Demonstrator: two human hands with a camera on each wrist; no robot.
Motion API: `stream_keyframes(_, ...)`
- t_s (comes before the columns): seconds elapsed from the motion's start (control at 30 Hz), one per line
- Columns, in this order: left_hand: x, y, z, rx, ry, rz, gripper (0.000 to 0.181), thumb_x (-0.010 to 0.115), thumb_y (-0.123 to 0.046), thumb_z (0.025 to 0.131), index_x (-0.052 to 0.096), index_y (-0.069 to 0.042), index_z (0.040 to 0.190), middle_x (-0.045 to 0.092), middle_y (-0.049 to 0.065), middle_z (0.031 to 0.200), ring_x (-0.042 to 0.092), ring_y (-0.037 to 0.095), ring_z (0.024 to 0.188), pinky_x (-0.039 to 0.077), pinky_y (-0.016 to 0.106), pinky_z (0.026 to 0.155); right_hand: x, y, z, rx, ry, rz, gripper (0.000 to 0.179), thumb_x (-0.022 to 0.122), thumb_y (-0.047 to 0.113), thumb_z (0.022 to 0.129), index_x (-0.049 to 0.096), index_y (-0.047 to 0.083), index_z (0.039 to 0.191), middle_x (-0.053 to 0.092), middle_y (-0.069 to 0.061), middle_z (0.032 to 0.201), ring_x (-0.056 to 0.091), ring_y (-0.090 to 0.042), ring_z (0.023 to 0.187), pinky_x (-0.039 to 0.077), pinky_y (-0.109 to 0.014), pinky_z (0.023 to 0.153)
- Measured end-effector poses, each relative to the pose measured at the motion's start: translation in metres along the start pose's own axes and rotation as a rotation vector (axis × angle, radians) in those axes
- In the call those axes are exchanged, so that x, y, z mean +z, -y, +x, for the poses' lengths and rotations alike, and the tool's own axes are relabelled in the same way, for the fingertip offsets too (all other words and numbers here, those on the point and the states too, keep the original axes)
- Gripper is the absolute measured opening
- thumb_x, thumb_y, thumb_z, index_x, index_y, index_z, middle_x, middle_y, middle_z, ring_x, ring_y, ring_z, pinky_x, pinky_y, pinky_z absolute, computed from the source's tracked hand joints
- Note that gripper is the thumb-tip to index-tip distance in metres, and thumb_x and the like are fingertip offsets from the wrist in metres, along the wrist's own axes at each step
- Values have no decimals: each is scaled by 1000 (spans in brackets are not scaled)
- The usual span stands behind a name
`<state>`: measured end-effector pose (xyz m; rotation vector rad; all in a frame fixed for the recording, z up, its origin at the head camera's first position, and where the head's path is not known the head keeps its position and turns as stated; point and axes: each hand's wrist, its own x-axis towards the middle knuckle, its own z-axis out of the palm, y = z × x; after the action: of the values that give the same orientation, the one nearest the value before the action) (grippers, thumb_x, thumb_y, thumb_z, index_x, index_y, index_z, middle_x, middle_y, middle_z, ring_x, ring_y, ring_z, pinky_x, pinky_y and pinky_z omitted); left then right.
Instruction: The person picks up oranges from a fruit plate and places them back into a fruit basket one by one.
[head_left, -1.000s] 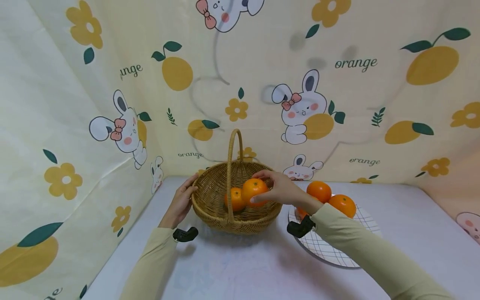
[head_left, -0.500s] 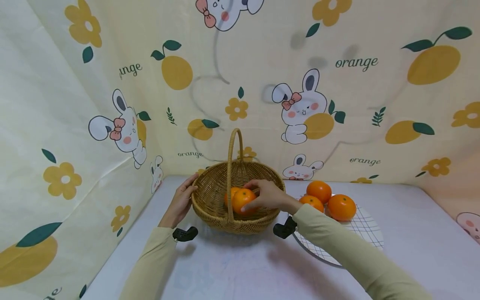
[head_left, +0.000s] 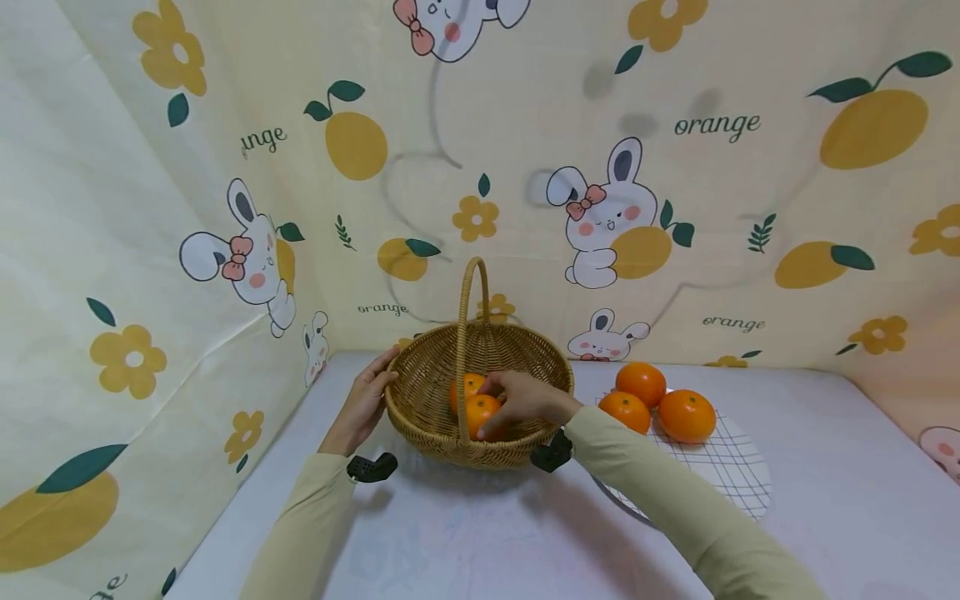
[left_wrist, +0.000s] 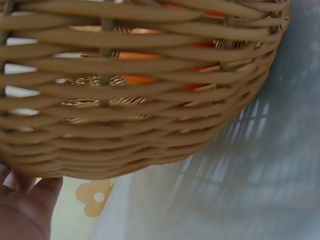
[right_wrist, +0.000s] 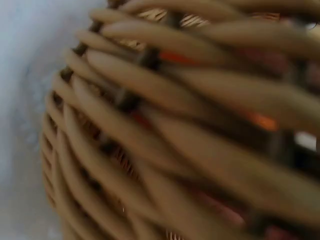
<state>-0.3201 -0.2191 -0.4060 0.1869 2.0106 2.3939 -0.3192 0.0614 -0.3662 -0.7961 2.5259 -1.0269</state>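
My left hand point(head_left: 364, 406) grips the left rim of a round wicker basket point(head_left: 422, 377) with a tall arched handle. In the left wrist view, its thumb and fingers point(left_wrist: 47, 192) are at the rim of the basket point(left_wrist: 125, 115). Inside the basket, my right hand point(head_left: 531, 397) holds an orange point(head_left: 481, 409) between thumb and fingers, low near the front wall. Another orange point(head_left: 472, 384) lies just behind it, partly covered by the handle. The right wrist view is filled by the basket's woven side point(right_wrist: 150, 130), with orange colour showing through the gaps.
Right of the basket stands a white plate with a grid pattern point(head_left: 738, 471), bearing three oranges point(head_left: 686, 416) at its back. My right forearm point(head_left: 660, 492) crosses over the plate's left part. A printed cloth point(head_left: 517, 108) hangs behind and at the left.
My right hand has moved left and down into the basket with the orange, lowering it in front of the other one. My left hand keeps its place at the rim.
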Motion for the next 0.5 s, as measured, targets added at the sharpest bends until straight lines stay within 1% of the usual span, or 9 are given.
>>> stream_keyframes(0.1, 0, 1, 0, 2, 4, 1, 52, 37, -2, 102, 26, -5, 153, 16, 8, 159, 18, 24, 143, 23, 41, 112, 2, -1, 2, 14, 19, -9, 56, 90, 24, 67, 63, 10, 114, 59, 0, 112, 53, -17, 97, 47, -31, 84)
stream_keyframes(0.3, 0, 1, -1, 1, 11, 0, 52, 37, -2, 102, 25, -5, 153, 15, 8, 159, 17, 23, 143, 23, 40, 112, 5, -1, 3, -8, 32, -70, 56, 90, 18, 66, 64, 6, 114, 62, -4, 113, 55, -18, 99, 46, -32, 87)
stream_keyframes(0.4, 1, 0, -1, 9, 13, -9, 52, 37, -1, 102, 25, -4, 153, 16, 9, 159, 18, 24, 143, 24, 40, 112, 5, -1, 3, 12, 17, -85, 56, 91, 17, 65, 65, 9, 113, 62, -5, 113, 55, -20, 101, 46, -33, 88)
stream_keyframes(0.5, 1, -1, -1, 14, 14, -11, 53, 37, -1, 102, 25, -4, 153, 16, 9, 159, 19, 24, 143, 24, 40, 112, 5, -1, 3, 41, 8, -67, 54, 91, 14, 65, 65, 12, 112, 61, -6, 113, 56, -21, 101, 48, -35, 87)
